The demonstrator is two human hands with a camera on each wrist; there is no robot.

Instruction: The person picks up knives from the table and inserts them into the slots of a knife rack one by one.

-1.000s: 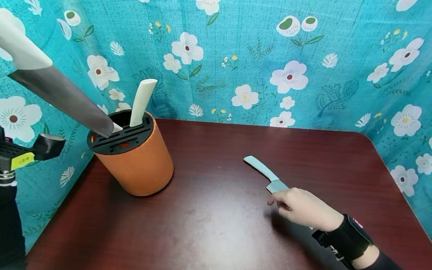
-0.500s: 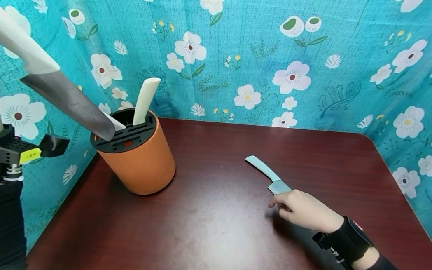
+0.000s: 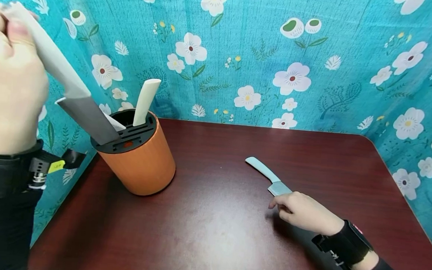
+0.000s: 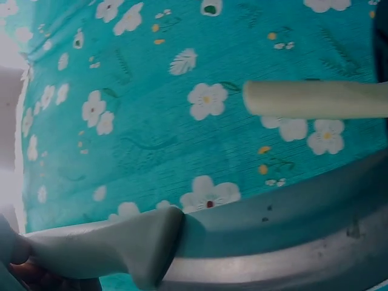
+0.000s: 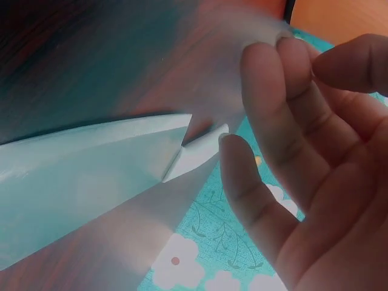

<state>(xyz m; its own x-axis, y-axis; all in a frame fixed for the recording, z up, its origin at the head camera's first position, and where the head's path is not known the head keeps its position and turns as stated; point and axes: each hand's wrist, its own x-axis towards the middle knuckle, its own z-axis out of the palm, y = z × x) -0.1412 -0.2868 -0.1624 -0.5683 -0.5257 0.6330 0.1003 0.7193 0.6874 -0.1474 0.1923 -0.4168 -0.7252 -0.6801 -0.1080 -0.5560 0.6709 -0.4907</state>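
Note:
My left hand grips the white handle of a broad kitchen knife, its blade slanting down to the slotted black top of an orange knife block. The blade's lower end is at the slots, its tip out of sight. In the left wrist view, the grey-looking handle and marked blade of this knife run along the bottom. A pale blue knife lies on the table beneath my right hand, which hangs over its blade with loosely bent fingers, holding nothing.
A cream knife handle stands up from the block, and a white piece shows behind the blade. The dark red-brown table meets a turquoise flowered curtain at the back and sides.
My left hand has come rightward into view, bringing the knife handle closer to the block; less of the blade shows above the slots. My right hand has stayed almost still.

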